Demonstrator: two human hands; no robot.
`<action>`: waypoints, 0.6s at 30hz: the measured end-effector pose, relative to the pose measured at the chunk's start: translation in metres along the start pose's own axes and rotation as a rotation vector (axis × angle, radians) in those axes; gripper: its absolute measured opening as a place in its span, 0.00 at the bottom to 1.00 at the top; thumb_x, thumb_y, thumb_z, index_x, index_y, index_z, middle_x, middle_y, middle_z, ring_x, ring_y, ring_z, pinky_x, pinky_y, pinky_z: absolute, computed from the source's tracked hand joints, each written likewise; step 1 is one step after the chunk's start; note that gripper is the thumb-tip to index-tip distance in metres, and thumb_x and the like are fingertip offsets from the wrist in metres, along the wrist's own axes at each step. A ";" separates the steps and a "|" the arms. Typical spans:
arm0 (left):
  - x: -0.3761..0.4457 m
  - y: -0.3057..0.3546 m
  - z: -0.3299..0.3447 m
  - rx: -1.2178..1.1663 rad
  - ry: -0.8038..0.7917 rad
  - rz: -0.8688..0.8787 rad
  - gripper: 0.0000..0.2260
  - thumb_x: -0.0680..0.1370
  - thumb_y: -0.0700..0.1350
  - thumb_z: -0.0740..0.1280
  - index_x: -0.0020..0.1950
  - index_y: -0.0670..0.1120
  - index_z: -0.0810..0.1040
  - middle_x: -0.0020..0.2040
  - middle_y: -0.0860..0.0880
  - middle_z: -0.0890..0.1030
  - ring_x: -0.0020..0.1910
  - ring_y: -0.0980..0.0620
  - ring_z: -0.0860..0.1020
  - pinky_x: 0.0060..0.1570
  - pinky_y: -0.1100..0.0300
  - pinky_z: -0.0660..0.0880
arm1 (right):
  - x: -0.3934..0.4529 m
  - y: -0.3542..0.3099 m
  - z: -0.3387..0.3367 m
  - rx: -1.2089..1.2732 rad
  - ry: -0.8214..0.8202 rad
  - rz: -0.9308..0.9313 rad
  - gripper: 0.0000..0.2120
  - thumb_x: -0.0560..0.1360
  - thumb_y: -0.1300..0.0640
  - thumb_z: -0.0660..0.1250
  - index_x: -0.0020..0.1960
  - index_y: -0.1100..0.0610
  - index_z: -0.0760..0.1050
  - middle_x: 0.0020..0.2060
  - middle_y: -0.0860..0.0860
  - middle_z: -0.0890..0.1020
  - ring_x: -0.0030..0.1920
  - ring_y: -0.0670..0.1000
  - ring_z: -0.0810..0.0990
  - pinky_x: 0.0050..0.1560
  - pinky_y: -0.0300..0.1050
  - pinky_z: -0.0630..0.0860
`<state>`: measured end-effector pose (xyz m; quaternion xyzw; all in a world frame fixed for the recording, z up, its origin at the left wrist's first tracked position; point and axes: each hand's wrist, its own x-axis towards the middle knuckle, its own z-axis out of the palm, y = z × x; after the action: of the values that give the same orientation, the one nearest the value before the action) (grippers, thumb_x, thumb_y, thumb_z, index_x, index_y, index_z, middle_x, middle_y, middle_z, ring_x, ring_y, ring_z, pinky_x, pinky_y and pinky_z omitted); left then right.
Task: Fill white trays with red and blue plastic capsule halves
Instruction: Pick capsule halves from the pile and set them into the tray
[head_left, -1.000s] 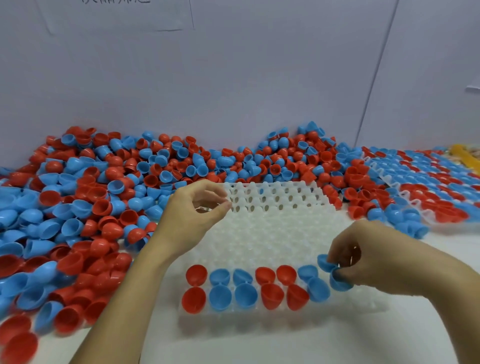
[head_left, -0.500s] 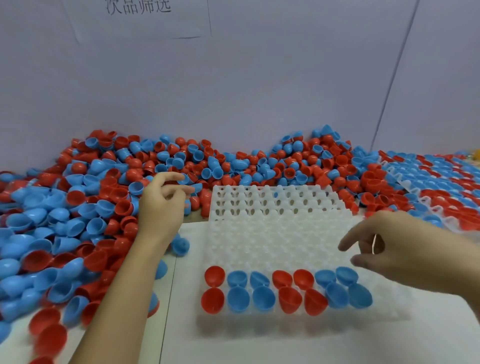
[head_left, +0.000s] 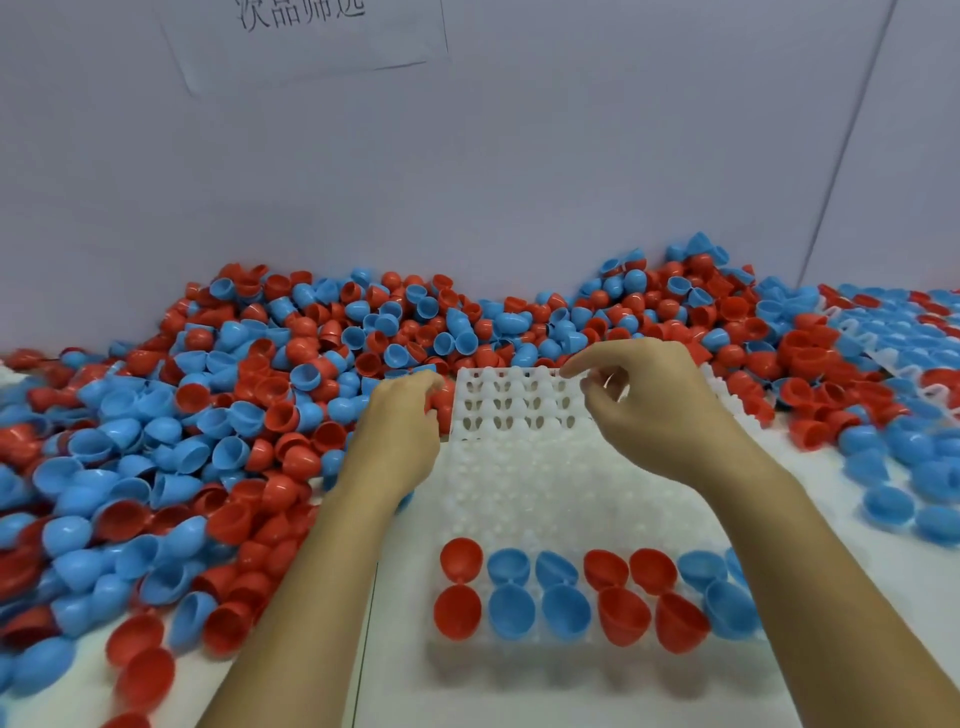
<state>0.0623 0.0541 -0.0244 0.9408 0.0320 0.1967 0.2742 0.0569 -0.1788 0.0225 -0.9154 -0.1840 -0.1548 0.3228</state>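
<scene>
- A white tray (head_left: 524, 483) sits on the white table (head_left: 857, 597), right in front of the person.
- The two rows of the tray nearest the person hold capsule halves (head_left: 566, 592). From left to right: red, blue, blue, red, red, then blue.
- All the other cups in the tray have nothing in them.
- A big pile of loose red and blue capsule halves (head_left: 218, 431) covers the table on the left and runs along the wall behind the tray.
- The left hand (head_left: 400, 431) is at the far left corner of the tray, at the edge of the pile. Its fingers (head_left: 426, 384) are curled down on a red capsule half (head_left: 445, 402). I cannot tell if they have really got hold of it.
- The right hand (head_left: 654, 410) is up over the far part of the tray. Its first finger and thumb are a little apart and the other fingers are bent loosely. It holds nothing.
- More white trays full of capsule halves (head_left: 893, 338) lie far off on the right.
- Some loose blue halves (head_left: 904, 499) lie on the table near the right arm.
- A paper sign (head_left: 311, 41) is stuck on the wall.
</scene>
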 end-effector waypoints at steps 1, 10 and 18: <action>0.005 0.002 0.001 0.014 -0.068 -0.031 0.14 0.80 0.33 0.62 0.61 0.46 0.79 0.56 0.47 0.80 0.53 0.50 0.77 0.54 0.54 0.77 | 0.000 0.002 -0.001 0.001 0.012 0.007 0.14 0.79 0.62 0.64 0.58 0.50 0.82 0.44 0.41 0.81 0.40 0.39 0.79 0.37 0.27 0.71; 0.029 -0.003 0.007 0.156 -0.167 -0.136 0.10 0.79 0.37 0.67 0.60 0.45 0.78 0.56 0.45 0.79 0.49 0.46 0.78 0.47 0.51 0.79 | 0.002 0.010 -0.006 0.069 0.115 -0.009 0.13 0.78 0.63 0.65 0.56 0.51 0.83 0.42 0.38 0.79 0.40 0.39 0.79 0.40 0.22 0.71; 0.004 0.021 -0.035 -0.108 -0.490 -0.197 0.13 0.80 0.55 0.68 0.50 0.45 0.83 0.39 0.51 0.81 0.33 0.56 0.75 0.32 0.63 0.72 | 0.001 0.007 -0.005 0.115 0.111 -0.018 0.13 0.78 0.64 0.65 0.55 0.50 0.83 0.41 0.37 0.79 0.43 0.40 0.79 0.41 0.22 0.72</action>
<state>0.0512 0.0539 0.0150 0.9367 0.0455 -0.0630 0.3413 0.0596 -0.1866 0.0226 -0.8838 -0.1825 -0.1973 0.3831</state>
